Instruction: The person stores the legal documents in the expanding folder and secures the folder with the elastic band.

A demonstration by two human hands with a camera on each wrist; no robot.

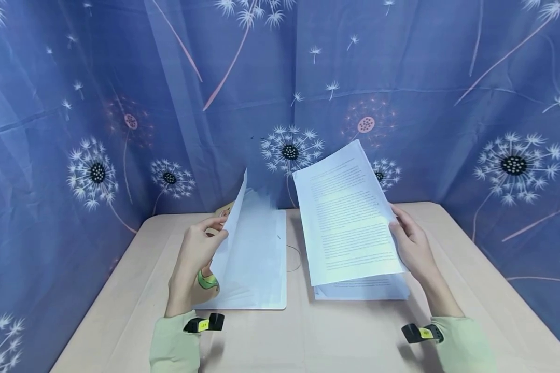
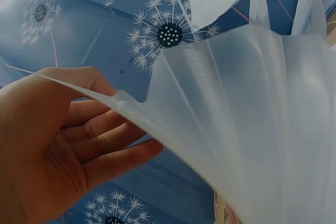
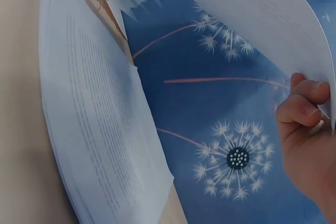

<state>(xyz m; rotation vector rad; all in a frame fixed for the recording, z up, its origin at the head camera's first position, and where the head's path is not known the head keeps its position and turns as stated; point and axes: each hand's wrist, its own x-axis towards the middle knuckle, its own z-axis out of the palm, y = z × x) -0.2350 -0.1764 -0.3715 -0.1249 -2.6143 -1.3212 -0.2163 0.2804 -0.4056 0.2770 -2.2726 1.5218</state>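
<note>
A folder of translucent plastic pockets (image 1: 261, 259) lies spread on the left of the table, its pages fanned upward. My left hand (image 1: 196, 254) pinches the outer edge of a raised plastic pocket between thumb and fingers; the left wrist view shows the fanned pockets (image 2: 231, 114) beside the fingers. With my right hand (image 1: 415, 246) I grip the right edge of printed paper (image 1: 345, 217), tilted up off the table. Under it a stack of printed sheets (image 1: 373, 290) lies on the tabletop; its layered edge is visible in the right wrist view. How many sheets I hold, I cannot tell.
The folder's cartoon-printed cover (image 1: 207, 290) shows partly behind my left hand. A thin dark loop of cord (image 1: 300, 259) lies between folder and stack. The table (image 1: 308, 342) has a pale cloth; a blue dandelion-patterned curtain (image 1: 270, 77) hangs around its back and sides.
</note>
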